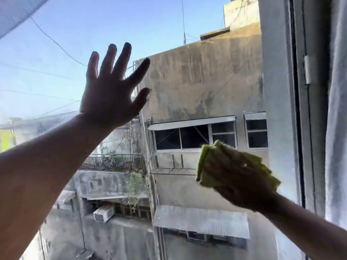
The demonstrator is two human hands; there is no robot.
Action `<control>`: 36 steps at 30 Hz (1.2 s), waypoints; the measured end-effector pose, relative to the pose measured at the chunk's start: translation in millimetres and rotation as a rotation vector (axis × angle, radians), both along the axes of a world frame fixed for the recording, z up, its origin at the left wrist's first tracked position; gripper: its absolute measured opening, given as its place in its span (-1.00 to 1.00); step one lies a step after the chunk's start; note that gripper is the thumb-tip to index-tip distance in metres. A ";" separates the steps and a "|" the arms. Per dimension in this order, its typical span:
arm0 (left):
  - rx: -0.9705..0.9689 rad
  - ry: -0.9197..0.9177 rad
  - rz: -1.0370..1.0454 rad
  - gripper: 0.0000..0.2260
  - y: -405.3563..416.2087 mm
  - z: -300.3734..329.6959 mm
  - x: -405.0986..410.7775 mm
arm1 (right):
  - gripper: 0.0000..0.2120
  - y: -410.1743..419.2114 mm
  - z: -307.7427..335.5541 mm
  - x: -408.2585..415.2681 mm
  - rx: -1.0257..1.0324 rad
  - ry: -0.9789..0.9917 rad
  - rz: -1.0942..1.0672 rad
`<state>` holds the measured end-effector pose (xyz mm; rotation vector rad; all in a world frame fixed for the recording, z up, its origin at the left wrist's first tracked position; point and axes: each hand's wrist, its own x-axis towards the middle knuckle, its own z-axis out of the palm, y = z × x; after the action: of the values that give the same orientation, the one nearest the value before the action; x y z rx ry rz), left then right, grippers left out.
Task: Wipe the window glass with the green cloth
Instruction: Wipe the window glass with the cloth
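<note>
The window glass [187,81] fills most of the view, with sky and grey buildings behind it. My left hand [109,94] is raised in the upper middle, fingers spread wide, palm toward the pane and holding nothing. My right hand [236,175] is lower right, blurred, pressing a folded green cloth [204,166] toward the glass. The cloth sticks out around my fingers on the left and the right. Whether either hand touches the pane cannot be told.
The grey window frame [298,109] runs vertically at the right, with a small white latch piece [307,70] on it. A pale curtain [336,128] hangs at the far right edge. A strip of light fabric [16,12] crosses the top left corner.
</note>
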<state>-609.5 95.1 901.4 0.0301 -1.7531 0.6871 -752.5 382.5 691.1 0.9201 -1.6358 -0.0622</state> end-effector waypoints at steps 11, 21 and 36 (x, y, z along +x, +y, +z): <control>-0.005 -0.001 -0.003 -0.44 -0.9 1.8 3.7 | -0.43 -164.3 22.3 109.0 0.100 -0.112 0.304; 0.004 0.019 -0.007 -0.45 1.9 0.1 1.7 | -0.34 57.5 194.3 -38.3 -0.702 -0.195 0.070; 0.127 -0.252 -0.179 -0.49 -12.4 -84.1 79.3 | -0.47 -137.1 36.2 76.2 0.055 -0.014 0.427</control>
<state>-530.1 82.7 817.3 -0.1300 -2.0109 0.4633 -676.2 245.4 727.3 1.2957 -1.4255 0.1940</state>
